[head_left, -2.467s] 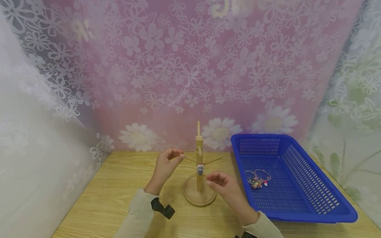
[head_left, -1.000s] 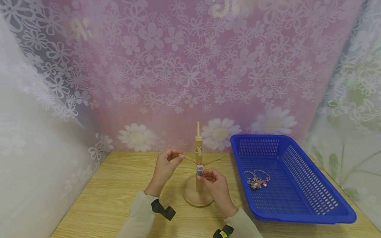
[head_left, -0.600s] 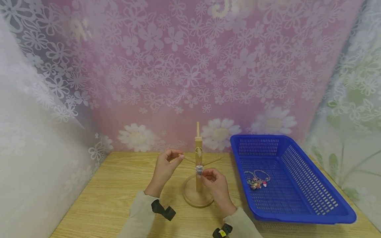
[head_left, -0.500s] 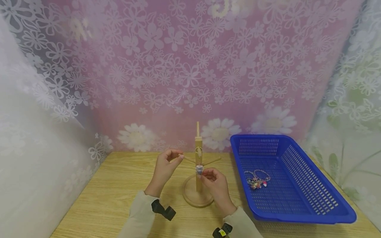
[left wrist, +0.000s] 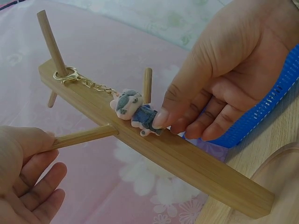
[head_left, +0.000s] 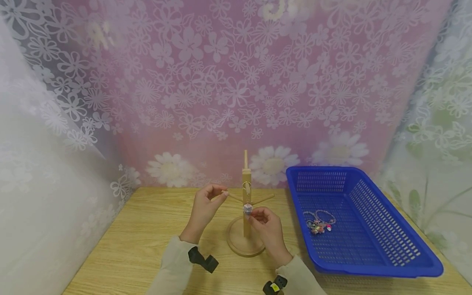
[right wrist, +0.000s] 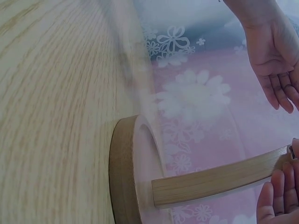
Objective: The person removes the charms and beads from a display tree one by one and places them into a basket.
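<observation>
A wooden stand [head_left: 246, 229] with a round base and several pegs stands upright on the table. From an upper peg hangs a keychain [left wrist: 135, 112], its gold ring [left wrist: 65, 73] around that peg and its small white cat-like figure in blue against the post. My right hand [head_left: 270, 231] pinches the lower end of the figure between thumb and fingers. With thumb and forefinger, my left hand [head_left: 206, 208] pinches the end of a side peg [left wrist: 86, 137]. In the right wrist view the figure is mostly hidden by the right fingers.
To the right of the stand sits a blue plastic basket [head_left: 376, 268] with a few charm bracelets or keychains [head_left: 318, 223] inside. A pink flowered cloth [head_left: 221, 102] hangs behind the wooden table [head_left: 140, 233], with pale cloths at both sides.
My right hand has moved left from beside the stand to the figure and now pinches it. The figure's lower end has since tilted slightly outward. The left hand stays on its peg.
</observation>
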`<state>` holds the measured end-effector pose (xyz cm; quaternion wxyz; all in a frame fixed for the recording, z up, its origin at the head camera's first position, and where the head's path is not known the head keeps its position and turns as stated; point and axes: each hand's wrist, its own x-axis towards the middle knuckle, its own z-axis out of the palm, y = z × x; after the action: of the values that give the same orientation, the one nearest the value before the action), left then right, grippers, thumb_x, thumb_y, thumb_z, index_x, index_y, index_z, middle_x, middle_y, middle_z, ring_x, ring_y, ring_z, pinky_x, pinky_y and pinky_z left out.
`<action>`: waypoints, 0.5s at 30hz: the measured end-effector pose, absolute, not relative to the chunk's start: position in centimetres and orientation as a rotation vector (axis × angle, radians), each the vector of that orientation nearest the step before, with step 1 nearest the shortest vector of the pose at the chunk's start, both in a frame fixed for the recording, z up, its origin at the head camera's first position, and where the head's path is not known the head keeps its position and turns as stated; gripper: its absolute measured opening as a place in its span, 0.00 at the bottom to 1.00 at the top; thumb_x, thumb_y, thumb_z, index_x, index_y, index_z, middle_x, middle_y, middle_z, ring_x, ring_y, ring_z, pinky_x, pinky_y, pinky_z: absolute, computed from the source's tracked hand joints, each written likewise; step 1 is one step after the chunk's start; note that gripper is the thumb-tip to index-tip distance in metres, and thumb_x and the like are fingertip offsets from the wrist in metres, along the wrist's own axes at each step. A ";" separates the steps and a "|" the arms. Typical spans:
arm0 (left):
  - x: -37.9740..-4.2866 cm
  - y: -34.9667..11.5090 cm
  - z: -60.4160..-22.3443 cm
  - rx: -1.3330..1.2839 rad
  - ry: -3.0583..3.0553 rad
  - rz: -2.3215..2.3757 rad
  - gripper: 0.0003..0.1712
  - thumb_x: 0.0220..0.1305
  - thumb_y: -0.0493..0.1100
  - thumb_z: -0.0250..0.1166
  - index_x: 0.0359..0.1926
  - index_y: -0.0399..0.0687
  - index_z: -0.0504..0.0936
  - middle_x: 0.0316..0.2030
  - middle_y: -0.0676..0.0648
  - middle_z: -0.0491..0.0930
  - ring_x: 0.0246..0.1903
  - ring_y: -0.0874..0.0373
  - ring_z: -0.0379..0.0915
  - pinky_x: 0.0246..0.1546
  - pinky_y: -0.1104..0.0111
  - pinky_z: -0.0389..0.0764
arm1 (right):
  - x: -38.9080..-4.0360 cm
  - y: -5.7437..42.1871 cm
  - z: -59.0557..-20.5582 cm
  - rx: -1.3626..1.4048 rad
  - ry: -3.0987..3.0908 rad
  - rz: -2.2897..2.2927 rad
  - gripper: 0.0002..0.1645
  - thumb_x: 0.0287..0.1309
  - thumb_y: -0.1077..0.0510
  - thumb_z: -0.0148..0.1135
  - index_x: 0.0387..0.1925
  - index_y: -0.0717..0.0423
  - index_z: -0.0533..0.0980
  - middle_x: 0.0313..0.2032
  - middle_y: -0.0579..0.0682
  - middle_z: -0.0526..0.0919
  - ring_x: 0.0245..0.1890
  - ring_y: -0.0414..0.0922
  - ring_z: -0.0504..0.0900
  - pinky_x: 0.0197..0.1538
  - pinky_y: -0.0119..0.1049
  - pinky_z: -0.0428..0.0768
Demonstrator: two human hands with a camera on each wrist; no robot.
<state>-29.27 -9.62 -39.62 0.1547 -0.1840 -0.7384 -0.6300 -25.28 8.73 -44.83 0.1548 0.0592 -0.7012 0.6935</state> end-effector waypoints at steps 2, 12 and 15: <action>-29.2 -9.6 -39.6 -0.526 -2.114 -1.810 0.07 0.59 0.38 0.67 0.38 0.40 0.82 0.37 0.45 0.81 0.37 0.61 0.77 0.48 0.57 0.75 | -25.3 8.7 -44.8 0.181 -2.008 1.983 0.09 0.49 0.68 0.69 0.32 0.66 0.78 0.33 0.55 0.83 0.31 0.39 0.80 0.37 0.29 0.78; -27.6 -9.3 -37.6 -0.528 -2.131 -1.822 0.06 0.60 0.31 0.64 0.39 0.32 0.81 0.38 0.37 0.80 0.38 0.56 0.77 0.50 0.52 0.74 | -24.9 8.4 -44.4 0.173 -1.992 2.000 0.11 0.48 0.65 0.71 0.34 0.67 0.78 0.33 0.56 0.83 0.30 0.39 0.79 0.37 0.29 0.78; -27.1 -9.3 -37.0 -0.529 -2.142 -1.818 0.06 0.60 0.31 0.63 0.39 0.31 0.81 0.38 0.37 0.80 0.38 0.57 0.77 0.50 0.53 0.74 | -24.9 8.3 -44.3 0.151 -1.993 2.002 0.12 0.48 0.64 0.72 0.34 0.66 0.79 0.34 0.57 0.83 0.30 0.39 0.79 0.37 0.29 0.78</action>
<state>-27.12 -9.28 -37.00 0.1410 -0.1832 -0.7418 -0.6296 -24.93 8.27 -44.33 0.1555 0.0528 -0.6959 0.6991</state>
